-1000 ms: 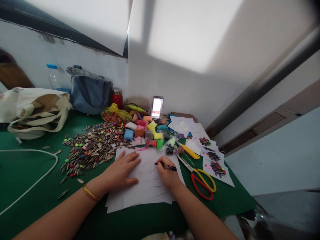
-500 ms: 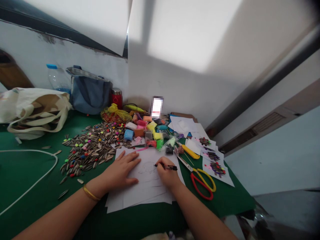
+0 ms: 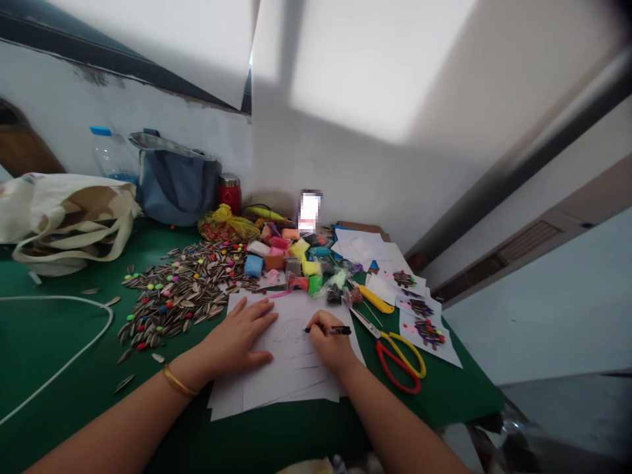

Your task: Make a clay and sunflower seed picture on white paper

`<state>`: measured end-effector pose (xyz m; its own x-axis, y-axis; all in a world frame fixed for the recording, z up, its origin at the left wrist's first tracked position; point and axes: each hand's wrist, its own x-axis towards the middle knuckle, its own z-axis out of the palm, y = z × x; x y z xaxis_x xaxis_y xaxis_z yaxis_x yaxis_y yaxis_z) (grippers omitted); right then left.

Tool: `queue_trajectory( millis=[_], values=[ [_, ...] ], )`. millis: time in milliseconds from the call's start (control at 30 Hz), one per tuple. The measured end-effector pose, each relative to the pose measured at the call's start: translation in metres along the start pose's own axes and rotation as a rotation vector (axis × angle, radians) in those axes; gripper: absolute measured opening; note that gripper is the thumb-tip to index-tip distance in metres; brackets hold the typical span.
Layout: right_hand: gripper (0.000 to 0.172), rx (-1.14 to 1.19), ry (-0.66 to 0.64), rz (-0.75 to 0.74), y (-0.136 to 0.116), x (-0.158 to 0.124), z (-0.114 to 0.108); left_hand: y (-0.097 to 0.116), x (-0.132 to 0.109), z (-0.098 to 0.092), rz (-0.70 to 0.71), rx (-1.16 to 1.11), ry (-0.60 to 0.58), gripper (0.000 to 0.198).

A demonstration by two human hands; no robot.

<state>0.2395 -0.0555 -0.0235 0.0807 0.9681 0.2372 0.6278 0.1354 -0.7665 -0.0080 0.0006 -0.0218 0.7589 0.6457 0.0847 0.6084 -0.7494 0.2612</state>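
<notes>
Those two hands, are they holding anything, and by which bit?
The right hand holds a slim black pen near its writing end. The left hand holds nothing; it lies spread on the white paper sheets.

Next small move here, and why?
Probably a short stroke of the black pen on the faint sketch: the right hand holds the pen with its tip by the sketch, and the left hand lies spread on the paper.

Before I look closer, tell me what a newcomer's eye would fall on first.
Probably the jumble of colourful packets beyond the white paper, with striped seeds, flecked with bright colours, sprawling to their left. Next, the red-and-yellow scissors lying beside the right hand, which holds a black pen.
</notes>
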Motion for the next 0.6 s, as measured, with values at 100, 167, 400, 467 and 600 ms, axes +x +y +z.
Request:
queue_trajectory(
  millis=[100, 167, 400, 467, 600],
  values=[
    [0.017, 0.036, 0.004, 0.0, 0.0029, -0.0004, 0.001, 0.0007, 0.0008, -0.0006, -0.005, -0.008, -0.004, 0.078],
    [0.017, 0.044, 0.003, 0.002, 0.0032, -0.0008, 0.0015, 0.0012, 0.0011, -0.0012, -0.008, -0.012, -0.013, 0.078],
    [0.017, 0.013, -0.014, 0.001, -0.0004, -0.0015, 0.001, 0.0, 0.0006, -0.0001, -0.005, -0.003, -0.014, 0.078],
    [0.018, 0.029, -0.018, -0.001, 0.0004, -0.0013, 0.0005, -0.0001, 0.0005, 0.0, -0.004, 0.002, -0.018, 0.078],
    [0.017, 0.054, 0.018, 0.009, 0.0016, -0.0001, -0.0014, 0.0013, 0.0006, -0.0021, -0.01, -0.01, -0.027, 0.078]
  ],
)
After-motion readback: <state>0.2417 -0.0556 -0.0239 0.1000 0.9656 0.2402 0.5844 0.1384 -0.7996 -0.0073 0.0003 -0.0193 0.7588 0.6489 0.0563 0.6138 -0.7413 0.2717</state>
